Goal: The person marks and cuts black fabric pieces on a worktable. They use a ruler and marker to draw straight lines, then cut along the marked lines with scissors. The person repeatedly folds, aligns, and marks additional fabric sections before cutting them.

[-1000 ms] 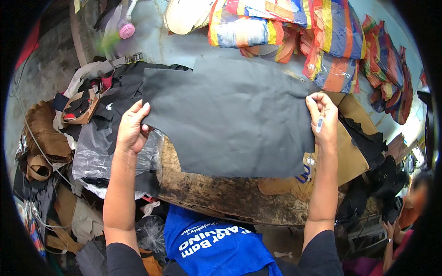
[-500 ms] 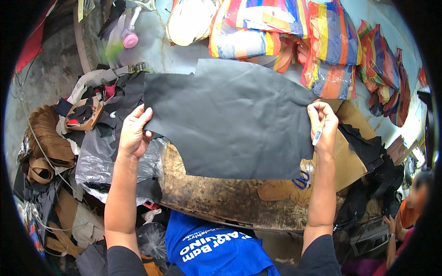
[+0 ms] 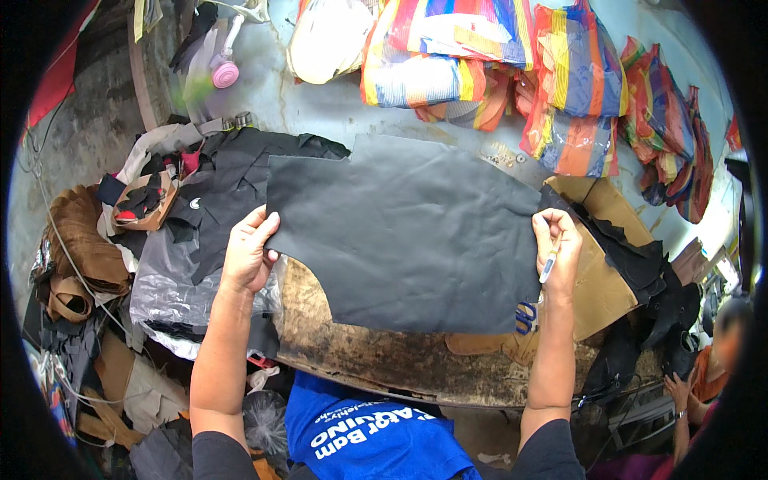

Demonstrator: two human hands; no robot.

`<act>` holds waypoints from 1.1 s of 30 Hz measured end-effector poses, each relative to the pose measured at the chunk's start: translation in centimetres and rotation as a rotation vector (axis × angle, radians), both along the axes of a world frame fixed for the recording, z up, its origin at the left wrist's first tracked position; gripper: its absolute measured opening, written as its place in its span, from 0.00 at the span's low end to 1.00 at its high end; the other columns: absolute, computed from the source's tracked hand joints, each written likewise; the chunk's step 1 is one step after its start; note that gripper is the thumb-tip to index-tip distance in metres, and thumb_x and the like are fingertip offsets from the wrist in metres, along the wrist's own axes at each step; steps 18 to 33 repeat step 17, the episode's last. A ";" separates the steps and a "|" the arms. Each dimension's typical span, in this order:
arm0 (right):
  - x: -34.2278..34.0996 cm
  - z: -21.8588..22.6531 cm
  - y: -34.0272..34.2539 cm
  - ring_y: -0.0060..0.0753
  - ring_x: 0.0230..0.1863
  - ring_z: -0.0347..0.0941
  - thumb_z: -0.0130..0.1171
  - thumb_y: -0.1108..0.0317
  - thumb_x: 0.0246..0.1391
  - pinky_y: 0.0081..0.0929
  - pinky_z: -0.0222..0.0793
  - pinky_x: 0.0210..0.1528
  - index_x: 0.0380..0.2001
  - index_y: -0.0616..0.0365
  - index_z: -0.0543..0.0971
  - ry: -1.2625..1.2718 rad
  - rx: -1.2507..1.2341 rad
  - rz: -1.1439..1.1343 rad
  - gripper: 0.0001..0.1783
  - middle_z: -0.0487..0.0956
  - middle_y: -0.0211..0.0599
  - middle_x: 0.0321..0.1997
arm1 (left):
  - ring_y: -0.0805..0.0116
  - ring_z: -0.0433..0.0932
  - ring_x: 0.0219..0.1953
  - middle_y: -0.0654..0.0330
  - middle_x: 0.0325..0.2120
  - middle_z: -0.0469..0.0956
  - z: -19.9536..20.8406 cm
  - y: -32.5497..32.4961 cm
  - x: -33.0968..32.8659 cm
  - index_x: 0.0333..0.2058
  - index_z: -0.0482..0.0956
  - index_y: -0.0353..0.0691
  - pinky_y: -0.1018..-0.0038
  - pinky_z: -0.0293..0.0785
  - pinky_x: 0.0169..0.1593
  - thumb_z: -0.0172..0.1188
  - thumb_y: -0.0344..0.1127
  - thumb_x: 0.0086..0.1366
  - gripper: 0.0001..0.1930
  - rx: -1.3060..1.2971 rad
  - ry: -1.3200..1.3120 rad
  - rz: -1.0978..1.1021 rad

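Note:
A large black sheet of leather-like material (image 3: 408,240) is stretched between my two hands above the wooden worktable (image 3: 360,356). Its lower left corner has a curved cut-out, and a notch shows along its top edge. My left hand (image 3: 252,250) pinches the left edge between thumb and fingers. At the right edge, my right hand (image 3: 558,250) grips the sheet and also holds a slim pen (image 3: 549,266), tip downward. Scissors with blue handles (image 3: 525,318) lie below the right hand, partly covered by the sheet. A tan cut piece (image 3: 480,345) shows under the sheet's lower edge.
Black scraps (image 3: 232,168) and a clear plastic bag (image 3: 172,280) lie at left, beside a brown roll (image 3: 88,240). An open cardboard box (image 3: 608,280) stands at right. Striped mesh bags (image 3: 576,72) hang on the wall. Another person's hand (image 3: 680,390) is at far right.
Both hands have lowered the black sheet toward me and the table. My left hand has shifted slightly right. More of the black scraps behind the sheet now shows.

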State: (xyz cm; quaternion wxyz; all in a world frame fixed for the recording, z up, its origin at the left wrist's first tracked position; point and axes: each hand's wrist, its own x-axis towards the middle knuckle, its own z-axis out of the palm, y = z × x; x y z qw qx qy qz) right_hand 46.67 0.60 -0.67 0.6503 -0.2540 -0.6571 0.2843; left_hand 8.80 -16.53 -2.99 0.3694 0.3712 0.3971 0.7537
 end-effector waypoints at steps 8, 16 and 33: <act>-0.9 1.3 -1.1 0.06 0.22 0.56 0.59 0.76 0.53 0.08 0.51 0.23 0.30 0.59 0.75 -0.024 -0.062 0.002 0.03 0.67 0.16 0.22 | 0.88 0.73 0.21 0.68 0.32 0.79 -0.3 -0.1 -1.3 0.45 0.75 0.37 0.91 0.60 0.16 0.57 0.31 0.63 0.12 -0.051 -0.013 0.013; -1.7 0.2 -1.9 0.06 0.23 0.58 0.58 0.76 0.54 0.08 0.53 0.24 0.31 0.60 0.75 -0.014 -0.032 0.080 0.02 0.70 0.19 0.23 | 0.88 0.73 0.21 0.70 0.32 0.78 -3.3 -0.9 -1.9 0.43 0.73 0.42 0.93 0.60 0.15 0.55 0.31 0.65 0.09 -0.142 -0.060 0.049; -1.8 0.1 -1.8 0.07 0.23 0.59 0.58 0.76 0.54 0.08 0.54 0.25 0.31 0.60 0.75 -0.028 -0.035 0.071 0.02 0.71 0.19 0.23 | 0.88 0.73 0.21 0.70 0.32 0.78 -3.7 -1.1 -2.0 0.43 0.73 0.42 0.93 0.60 0.15 0.55 0.31 0.65 0.09 -0.152 -0.054 0.052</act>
